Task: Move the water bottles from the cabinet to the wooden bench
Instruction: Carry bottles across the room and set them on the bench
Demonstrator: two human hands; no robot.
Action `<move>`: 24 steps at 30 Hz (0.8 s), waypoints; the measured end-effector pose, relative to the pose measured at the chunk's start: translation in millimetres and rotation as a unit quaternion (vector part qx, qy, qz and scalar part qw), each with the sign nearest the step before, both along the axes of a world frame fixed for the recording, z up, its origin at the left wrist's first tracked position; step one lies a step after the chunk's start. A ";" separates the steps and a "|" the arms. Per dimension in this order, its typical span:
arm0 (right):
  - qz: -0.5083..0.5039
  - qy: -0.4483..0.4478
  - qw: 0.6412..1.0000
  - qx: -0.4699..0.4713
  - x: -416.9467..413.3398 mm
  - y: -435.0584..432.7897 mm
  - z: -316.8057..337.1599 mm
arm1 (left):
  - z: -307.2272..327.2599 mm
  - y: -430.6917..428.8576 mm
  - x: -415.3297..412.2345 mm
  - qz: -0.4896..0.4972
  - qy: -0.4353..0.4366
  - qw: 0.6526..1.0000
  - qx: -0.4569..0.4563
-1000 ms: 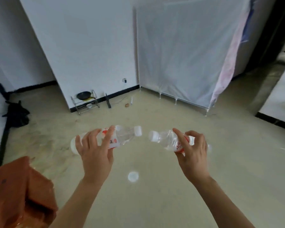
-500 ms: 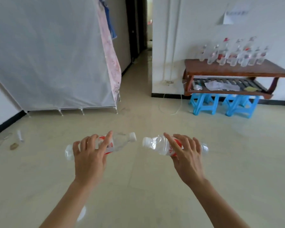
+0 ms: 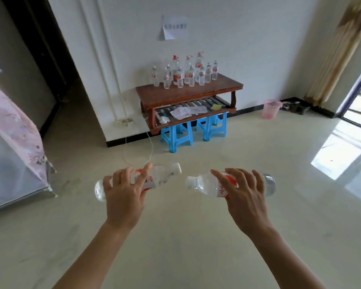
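At the far left a fabric-covered wardrobe [image 3: 6, 174] is standing on the floor [image 3: 179, 243], with a pink cloth [image 3: 15, 130] hanging down its near corner. Behind it a dark doorway [image 3: 42, 65] is opening into another room.

The left hand [image 3: 123, 197] is gripping the left bottle [image 3: 161, 177] from above, fingers curled over the red label and thumb lying along the side. That bottle is lying nearly level in the air above the floor, its white cap pointing right. A thin white cord [image 3: 151, 150] is trailing on the floor just beyond it.

Against the far wall, well apart from both hands, the desk [image 3: 188, 93] is carrying a cluster of standing bottles [image 3: 186, 74] toward its back edge. A sheet of paper [image 3: 173, 28] is hanging on the wall above. Papers [image 3: 183, 112] are lying on the slatted lower shelf [image 3: 221, 101], and two blue stools [image 3: 176, 136] are sitting underneath.

The right bottle [image 3: 206, 185] is also lying level in the air, its cap pointing left toward the other cap, the two caps near but apart. The right hand [image 3: 246, 199] is holding it from above, fingers spread and curved around the label.

Farther right a pink basket [image 3: 271, 108] is standing by the wall, a curtain [image 3: 338, 51] is hanging in the corner, and a glass door [image 3: 357, 101] is letting light onto the floor.
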State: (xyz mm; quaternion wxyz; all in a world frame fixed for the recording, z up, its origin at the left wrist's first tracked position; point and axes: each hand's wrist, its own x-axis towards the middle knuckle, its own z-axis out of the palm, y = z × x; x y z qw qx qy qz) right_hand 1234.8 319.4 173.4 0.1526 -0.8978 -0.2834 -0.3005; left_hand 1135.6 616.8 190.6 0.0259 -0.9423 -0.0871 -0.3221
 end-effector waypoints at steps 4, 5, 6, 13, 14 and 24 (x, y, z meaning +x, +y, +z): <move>-0.058 -0.009 0.998 0.007 85.0 -30.4 -9.7 | -3.6 -21.9 106.6 -0.045 0.010 0.999 0.012; -0.065 -0.007 0.998 0.010 114.6 -39.7 -13.1 | -4.8 -28.4 139.7 -0.057 0.015 0.998 0.021; -0.069 -0.002 0.997 0.015 137.9 -44.7 -14.2 | -4.3 -31.8 164.3 -0.062 0.016 0.998 0.028; -0.076 -0.005 0.995 0.060 303.3 -53.5 18.4 | 33.2 -44.0 317.8 -0.061 -0.016 0.997 0.032; -0.071 -0.003 0.995 0.063 326.5 -52.2 23.0 | 36.2 -42.1 338.0 -0.057 -0.021 0.998 0.031; -0.049 0.007 0.997 0.059 501.2 -15.7 2.9 | 6.4 -21.0 505.6 -0.057 -0.038 0.997 -0.017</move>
